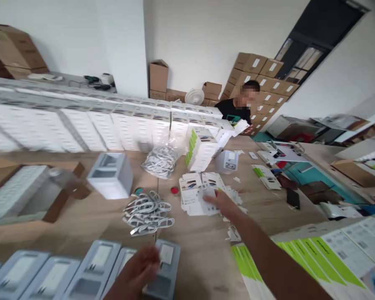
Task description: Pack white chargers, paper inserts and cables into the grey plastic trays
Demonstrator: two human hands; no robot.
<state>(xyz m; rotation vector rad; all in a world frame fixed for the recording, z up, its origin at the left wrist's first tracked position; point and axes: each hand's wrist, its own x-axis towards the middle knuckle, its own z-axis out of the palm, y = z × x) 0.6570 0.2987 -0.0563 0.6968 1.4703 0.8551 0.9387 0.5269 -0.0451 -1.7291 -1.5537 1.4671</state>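
Note:
My right hand [218, 201] reaches over a spread of flat printed white cartons [190, 193], its fingers closed at the edge of a pale flat printed piece [208, 205]. Blur hides the exact grip. Nearer to me, my left hand [140, 266] is above the grey plastic trays [168, 266]. Its fingers look curled but are smeared by motion. White cards lie in several of these trays. Between the hands and further left is a loose heap of white cables [148, 212]. A red round piece [174, 190] lies beside the cartons.
A bag of cables [161, 160], a stack of grey trays [111, 175] and an open cardboard box [28, 200] stand on the left. White boxes [137, 129] line the back. Green-and-white cartons [318, 254] fill the near right. A co-worker [240, 106] is across the table.

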